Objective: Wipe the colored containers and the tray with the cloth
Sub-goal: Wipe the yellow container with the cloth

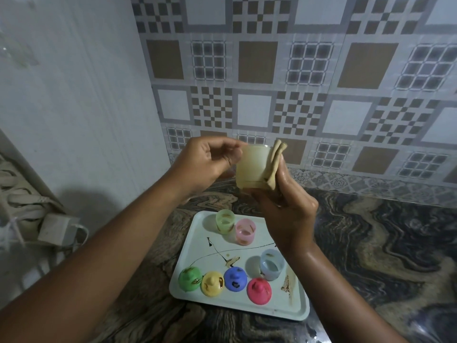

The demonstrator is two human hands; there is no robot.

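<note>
- The yellowish container [251, 167] is held up in the air between both hands, above the far end of the tray and in front of the tiled wall.
- The left hand [210, 162] pinches the container's rim on its left side, thumb and fingertips closed on the edge.
- The right hand [289, 214] grips the container from below and from the right, with the cloth [274, 164] pressed between its fingers and the container's side; the beige cloth is folded and sticks up just past the rim.
- Below the right hand sits the white tray [217, 246] on the marbled countertop [383, 256], streaked with thin dark lines and brown smears.
- Just under the right wrist stands the blue container [272, 267], open and upright.
- Between the two forearms, at the tray's far end, the green container [224, 221] and the pink container [244, 231] stand touching or nearly so; both show brownish marks.
- Nearer than both hands, along the tray's near edge, four domed lids lie in a row: green lid [190, 279], yellow lid [212, 283], blue lid [235, 278], pink lid [259, 290], all smeared with brown.
- Far to the left of the left forearm, a white adapter [58, 230] and cable lie by the wall.
</note>
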